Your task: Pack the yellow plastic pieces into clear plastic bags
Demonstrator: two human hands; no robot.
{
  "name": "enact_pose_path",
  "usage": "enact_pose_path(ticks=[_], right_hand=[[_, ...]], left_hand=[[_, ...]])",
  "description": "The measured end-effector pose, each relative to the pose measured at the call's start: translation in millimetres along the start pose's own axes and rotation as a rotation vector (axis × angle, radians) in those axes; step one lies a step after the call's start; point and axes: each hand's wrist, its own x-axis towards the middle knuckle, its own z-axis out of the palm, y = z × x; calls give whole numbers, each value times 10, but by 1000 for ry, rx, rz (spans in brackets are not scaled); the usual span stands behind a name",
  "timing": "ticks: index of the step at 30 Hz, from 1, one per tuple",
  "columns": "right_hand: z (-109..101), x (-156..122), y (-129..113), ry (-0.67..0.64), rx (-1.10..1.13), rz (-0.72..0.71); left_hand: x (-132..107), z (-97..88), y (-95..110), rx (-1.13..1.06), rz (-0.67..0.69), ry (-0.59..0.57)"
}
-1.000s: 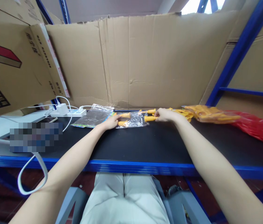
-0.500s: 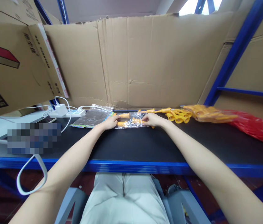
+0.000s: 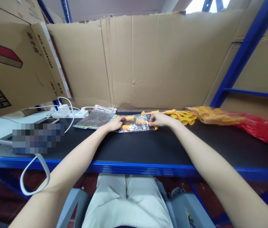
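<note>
A clear plastic bag (image 3: 141, 128) lies flat near the back of the black tabletop. Inside it are several orange-yellow plastic pieces (image 3: 140, 121) with flared ends. My left hand (image 3: 115, 123), fingers closed, grips the bag's left end. At the right end, my right hand (image 3: 160, 120) pinches the edge of the bag beside the tip of an orange-yellow piece. That tip shows just below my fingers. What lies directly under both sets of fingertips is hidden. A second, flat clear bag (image 3: 94, 117) with a coloured edge lies to the left of my left hand.
Loose yellow horn-shaped pieces (image 3: 183, 117) are heaped right of my right hand. Beyond them lie a bag of yellow parts (image 3: 212, 115) and a red plastic bag (image 3: 262, 129). A power strip (image 3: 77, 114) with white cables stands at left. Cardboard (image 3: 167, 63) walls the back.
The view has shifted slightly. Both hands stay on the bag, and my right hand has moved a little at its right end, where the fingers pinch.
</note>
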Motion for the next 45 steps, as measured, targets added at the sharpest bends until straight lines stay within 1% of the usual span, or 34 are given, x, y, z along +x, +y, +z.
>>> enact_pose_path(ticks=[2, 6, 9, 14, 17, 24, 29, 33, 37, 41, 43, 45], right_hand=[[-5, -1, -20, 57, -23, 12], [-7, 0, -63, 141, -44, 16], [-3, -15, -124, 162, -79, 18], [-7, -60, -252, 188, -147, 64], [-19, -69, -276, 206, -163, 98], [-68, -81, -227, 187, -107, 153], [-92, -109, -240, 130, -70, 154], [-80, -103, -234, 117, -63, 151], [-60, -95, -238, 161, -132, 103], [7, -51, -238, 221, -166, 10], [84, 9, -221, 264, -113, -41], [188, 91, -197, 342, 10, -100]], left_hand=[[4, 11, -6, -4, 6, 16], [42, 52, -38, 45, 66, 42], [68, 74, -54, 78, 88, 51], [67, 64, -47, 51, 165, 47], [65, 63, -41, 44, 170, 64], [79, 87, -33, 21, 153, 68], [80, 94, -36, 13, 150, 72], [92, 113, -58, -5, 176, 77], [94, 142, -75, 0, 194, 88], [75, 180, -84, -19, 139, 161], [71, 199, -94, -64, 106, 172], [77, 217, -108, -100, 97, 171]])
